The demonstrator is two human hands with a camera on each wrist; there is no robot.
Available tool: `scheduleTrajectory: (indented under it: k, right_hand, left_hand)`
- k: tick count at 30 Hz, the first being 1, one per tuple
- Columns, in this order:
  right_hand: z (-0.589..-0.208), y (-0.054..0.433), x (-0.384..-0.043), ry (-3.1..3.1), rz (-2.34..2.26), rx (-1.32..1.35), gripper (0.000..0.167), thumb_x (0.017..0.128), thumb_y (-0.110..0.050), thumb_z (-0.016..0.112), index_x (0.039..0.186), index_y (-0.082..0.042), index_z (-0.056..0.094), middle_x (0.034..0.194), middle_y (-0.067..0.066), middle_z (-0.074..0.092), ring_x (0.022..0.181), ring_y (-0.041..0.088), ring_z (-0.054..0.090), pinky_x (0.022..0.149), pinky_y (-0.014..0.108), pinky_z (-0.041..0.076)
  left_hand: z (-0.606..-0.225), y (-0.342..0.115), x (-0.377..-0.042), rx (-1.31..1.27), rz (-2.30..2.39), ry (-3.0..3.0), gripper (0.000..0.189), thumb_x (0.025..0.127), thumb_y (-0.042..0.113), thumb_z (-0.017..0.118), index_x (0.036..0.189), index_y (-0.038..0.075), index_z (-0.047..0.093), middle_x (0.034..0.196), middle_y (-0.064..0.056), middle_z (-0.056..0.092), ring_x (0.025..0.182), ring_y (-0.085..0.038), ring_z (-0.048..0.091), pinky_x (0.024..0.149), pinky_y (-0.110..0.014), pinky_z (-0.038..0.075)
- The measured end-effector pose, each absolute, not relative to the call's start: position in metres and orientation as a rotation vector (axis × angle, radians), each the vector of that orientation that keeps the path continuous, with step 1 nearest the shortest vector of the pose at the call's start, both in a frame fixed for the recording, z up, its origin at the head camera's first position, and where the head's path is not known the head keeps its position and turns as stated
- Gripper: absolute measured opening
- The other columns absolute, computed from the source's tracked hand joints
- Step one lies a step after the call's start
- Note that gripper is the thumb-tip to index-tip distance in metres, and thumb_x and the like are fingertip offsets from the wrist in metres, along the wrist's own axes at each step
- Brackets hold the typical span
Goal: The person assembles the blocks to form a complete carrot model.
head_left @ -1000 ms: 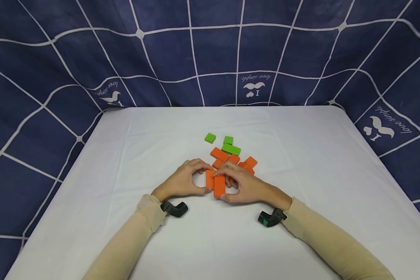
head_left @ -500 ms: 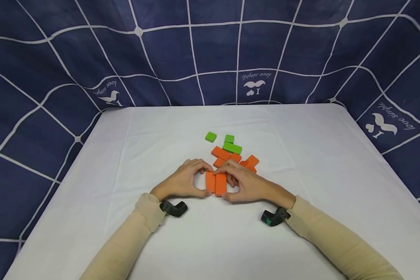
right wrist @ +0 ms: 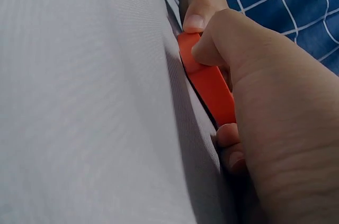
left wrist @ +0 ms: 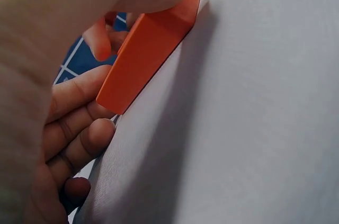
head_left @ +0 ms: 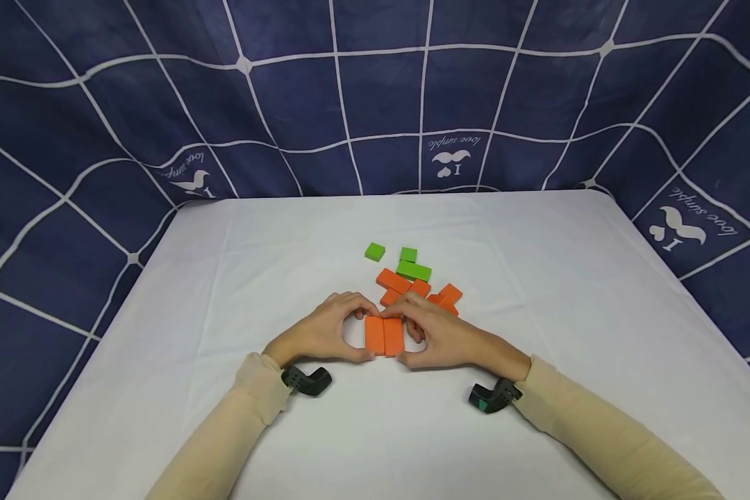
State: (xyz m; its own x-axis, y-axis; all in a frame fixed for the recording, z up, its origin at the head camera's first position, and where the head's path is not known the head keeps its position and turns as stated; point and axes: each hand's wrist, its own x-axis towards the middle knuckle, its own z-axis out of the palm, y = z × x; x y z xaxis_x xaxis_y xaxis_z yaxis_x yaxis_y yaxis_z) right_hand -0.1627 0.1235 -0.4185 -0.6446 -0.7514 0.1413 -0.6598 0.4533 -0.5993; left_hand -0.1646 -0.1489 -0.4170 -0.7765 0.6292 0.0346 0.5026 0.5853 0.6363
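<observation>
Two orange rectangular blocks lie side by side on the white cloth, long sides together, in the head view. My left hand [head_left: 325,330] pinches the ends of the left orange block [head_left: 374,337] between thumb and fingers. The right orange block [head_left: 394,339] is held the same way by my right hand [head_left: 444,336]. In the left wrist view the thumb presses the near end of an orange block [left wrist: 151,49], which rests flat on the cloth. The right wrist view has the other thumb against an orange block [right wrist: 214,92], with fingers partly hidden behind it.
Beyond my hands lies a loose cluster of orange blocks [head_left: 392,280], partly covered by the right hand. Behind it are a longer green block [head_left: 414,271] and two small green blocks, one of them [head_left: 375,251] apart. A blue gridded curtain [head_left: 287,104] surrounds the table.
The right orange block, earlier raised and overlapping the left one, has come down flush beside it. Both hands keep their grip.
</observation>
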Motion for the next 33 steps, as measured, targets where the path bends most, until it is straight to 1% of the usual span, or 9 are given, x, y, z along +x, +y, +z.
scheduleTrajectory:
  k: [5,12,16,24,30,33]
  right_hand:
    - [-0.4173,0.1224,-0.1629,2.574,-0.951,-1.239,0.062,0.081,-0.027,0.08,0.138,-0.025,0.056,0.091,-0.009,0.047,0.07,0.004,0.047,0.059,0.021,0.04]
    - [-0.4159,0.1218,-0.1623,2.599,-0.89,-1.206,0.06,0.082,-0.033,0.08,0.138,-0.026,0.058,0.09,-0.01,0.047,0.072,0.002,0.048,0.06,0.021,0.041]
    - [-0.4167,0.1218,-0.1604,2.607,-0.891,-1.189,0.06,0.082,-0.034,0.08,0.138,-0.026,0.058,0.089,-0.01,0.048,0.072,0.003,0.048,0.06,0.021,0.04]
    - [-0.4209,0.1223,-0.1568,2.621,-0.91,-1.212,0.06,0.083,-0.036,0.081,0.137,-0.026,0.058,0.093,-0.01,0.049,0.076,0.003,0.048,0.062,0.021,0.042]
    - [-0.4218,0.1223,-0.1609,2.619,-0.962,-1.275,0.063,0.083,-0.035,0.082,0.14,-0.027,0.057,0.095,-0.01,0.05,0.077,0.003,0.048,0.062,0.021,0.044]
    - [-0.4226,0.1231,-0.1641,2.617,-0.991,-1.283,0.064,0.084,-0.039,0.083,0.141,-0.027,0.057,0.097,-0.011,0.051,0.075,0.003,0.048,0.062,0.021,0.044]
  left_hand:
    - [-0.4171,-0.1495,-0.1651,0.964,0.982,2.625,0.056,0.074,0.04,0.089,0.123,0.027,0.063,0.111,0.011,0.06,0.106,-0.014,0.048,0.094,-0.038,0.044]
    - [-0.4179,-0.15,-0.1648,0.974,0.956,2.622,0.057,0.076,0.041,0.088,0.124,0.026,0.062,0.116,0.011,0.06,0.108,-0.012,0.049,0.097,-0.038,0.043]
    - [-0.4186,-0.1498,-0.1638,0.979,0.963,2.616,0.057,0.075,0.041,0.087,0.125,0.026,0.063,0.118,0.012,0.06,0.109,-0.012,0.049,0.097,-0.038,0.043]
    - [-0.4196,-0.1493,-0.1602,0.991,0.955,2.606,0.058,0.076,0.044,0.087,0.126,0.025,0.064,0.124,0.012,0.061,0.112,-0.01,0.05,0.1,-0.038,0.043]
    - [-0.4213,-0.1453,-0.1593,1.0,0.956,2.68,0.058,0.076,0.05,0.086,0.123,0.024,0.064,0.123,0.012,0.061,0.115,-0.009,0.052,0.102,-0.039,0.042]
    - [-0.4235,-0.1422,-0.1591,1.022,0.951,2.727,0.057,0.076,0.052,0.086,0.12,0.023,0.065,0.121,0.012,0.061,0.115,-0.008,0.052,0.102,-0.039,0.041]
